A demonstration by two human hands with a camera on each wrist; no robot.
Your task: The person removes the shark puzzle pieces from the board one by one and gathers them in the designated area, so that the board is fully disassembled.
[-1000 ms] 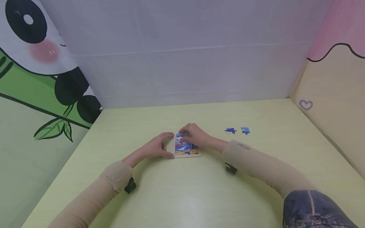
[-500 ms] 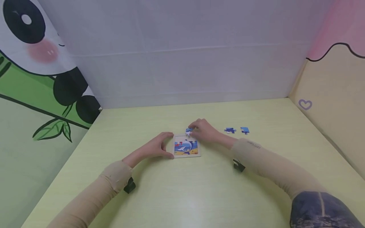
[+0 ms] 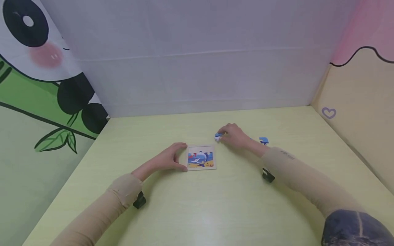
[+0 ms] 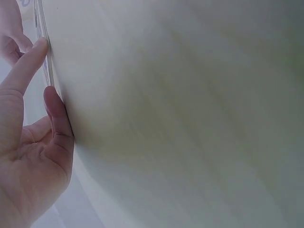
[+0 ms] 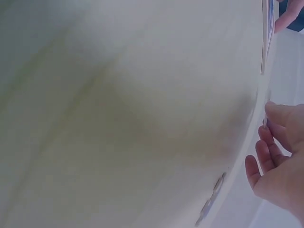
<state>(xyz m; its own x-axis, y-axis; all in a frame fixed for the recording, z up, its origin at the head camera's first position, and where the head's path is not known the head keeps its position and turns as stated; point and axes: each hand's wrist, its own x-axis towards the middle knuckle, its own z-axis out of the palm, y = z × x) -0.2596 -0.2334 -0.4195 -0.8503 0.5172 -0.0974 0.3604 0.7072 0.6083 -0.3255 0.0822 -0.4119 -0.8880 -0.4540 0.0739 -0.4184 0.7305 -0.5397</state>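
Observation:
On the table lies a wooden jigsaw tray (image 3: 192,149), its lower part filled with a dolphin and sea picture and its top row bare wood. My left hand (image 3: 163,160) holds the tray's left edge, thumb at the near corner and fingers at the far corner. Beyond the tray's far right corner, my right hand (image 3: 236,137) pinches a blue and white puzzle piece (image 3: 218,137) between thumb and fingertips. The right wrist view shows that piece (image 5: 265,122) edge-on, held off the table.
A loose blue puzzle piece (image 3: 263,140) lies to the right of my right hand. Another is almost wholly hidden behind that hand. The pale table (image 3: 197,205) meets a white cloth wall (image 3: 197,82) at the back, with printed panels at both sides.
My right hand has lifted the puzzle piece from the tray's top left and carried it right and away, uncovering the bare top row. My left hand stays at the tray's edge.

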